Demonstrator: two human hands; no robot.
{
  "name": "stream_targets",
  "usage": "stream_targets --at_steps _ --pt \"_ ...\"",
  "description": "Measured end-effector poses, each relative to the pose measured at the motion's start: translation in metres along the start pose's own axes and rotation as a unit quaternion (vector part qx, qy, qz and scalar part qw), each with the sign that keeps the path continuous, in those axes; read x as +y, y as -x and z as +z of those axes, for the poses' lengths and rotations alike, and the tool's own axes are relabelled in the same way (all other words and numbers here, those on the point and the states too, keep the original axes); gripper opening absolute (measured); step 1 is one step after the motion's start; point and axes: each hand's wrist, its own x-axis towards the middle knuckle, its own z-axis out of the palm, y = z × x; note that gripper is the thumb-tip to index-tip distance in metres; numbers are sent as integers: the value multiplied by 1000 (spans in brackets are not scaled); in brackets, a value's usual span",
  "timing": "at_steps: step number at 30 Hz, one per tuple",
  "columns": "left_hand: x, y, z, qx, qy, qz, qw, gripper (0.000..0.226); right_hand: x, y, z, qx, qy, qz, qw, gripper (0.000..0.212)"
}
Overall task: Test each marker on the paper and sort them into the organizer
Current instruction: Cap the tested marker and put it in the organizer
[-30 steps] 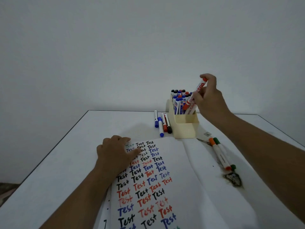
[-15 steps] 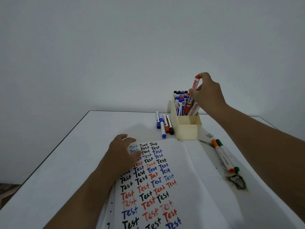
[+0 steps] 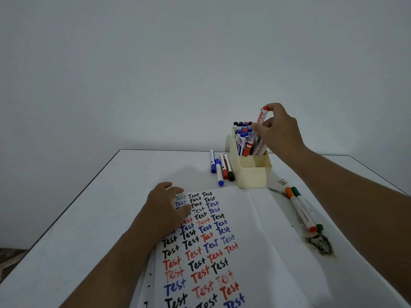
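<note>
Since the earlier frame, the red marker is lowered by the right hand, still pinched, into the organizer. Sorting step; release is required next. The paper is pressed by the relaxed left hand.

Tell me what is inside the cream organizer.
The organizer holds upright markers in its back section; the right hand lowers a red marker in. Front compartment's bottom is hidden.

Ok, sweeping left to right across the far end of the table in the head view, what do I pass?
Four loose markers → cream organizer → right hand holding a red marker → orange and green markers.
</note>
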Motion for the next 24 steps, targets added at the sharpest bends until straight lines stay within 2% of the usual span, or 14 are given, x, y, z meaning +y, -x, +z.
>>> stream_targets --at_steps 6,11,14,16,19,21,24 --pt "1 1 -1 -1 4 -2 1000 62 8 8 3 -14 -28 -22 999 40" --pt "3 2 -3 2 2 0 1000 64 20 15 15 -126 61 -20 990 71" --pt "4 3 -4 5 8 -2 1000 68 21 22 16 -143 92 -13 985 86" --pt "5 3 -5 6 11 -7 1000 70 19 30 13 -107 115 -32 987 79" --pt "6 3 -5 6 14 -5 1000 73 12 59 10 -54 152 -111 981 54" --pt "5 3 -6 5 18 -5 1000 74 6 87 8 -81 155 -140 975 41" --pt "4 4 -6 25 5 -10 1000 74 0 127 10 -182 160 -65 968 52"
